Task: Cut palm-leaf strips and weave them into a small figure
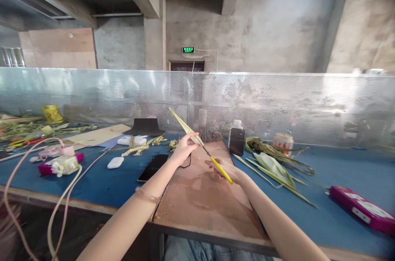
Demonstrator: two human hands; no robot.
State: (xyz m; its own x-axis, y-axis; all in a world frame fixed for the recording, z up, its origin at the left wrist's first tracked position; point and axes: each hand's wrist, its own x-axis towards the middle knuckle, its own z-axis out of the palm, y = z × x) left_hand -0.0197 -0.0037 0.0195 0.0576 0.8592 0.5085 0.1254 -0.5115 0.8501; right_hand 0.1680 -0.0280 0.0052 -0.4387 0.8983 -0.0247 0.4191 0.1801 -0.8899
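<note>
My left hand (184, 148) pinches a long, pale green pointed leaf (182, 123), its tip slanting up to the left. In my right hand (224, 169) is a pair of scissors (221, 169) with yellow handles. The blades reach up to the leaf's lower end, close to my left fingers; whether they are cutting into it I cannot tell. Both hands are above a brown wooden board (203, 199). To the right lies a bundle of pale husk leaves (274, 167) with long thin stalks.
A phone (236, 141) leans on a bottle at the back. Left are a dark tablet (153, 167), a white case (115, 162) and cables. A magenta device (361, 207) lies far right. A perforated metal screen (123, 92) stands behind the blue table (101, 187).
</note>
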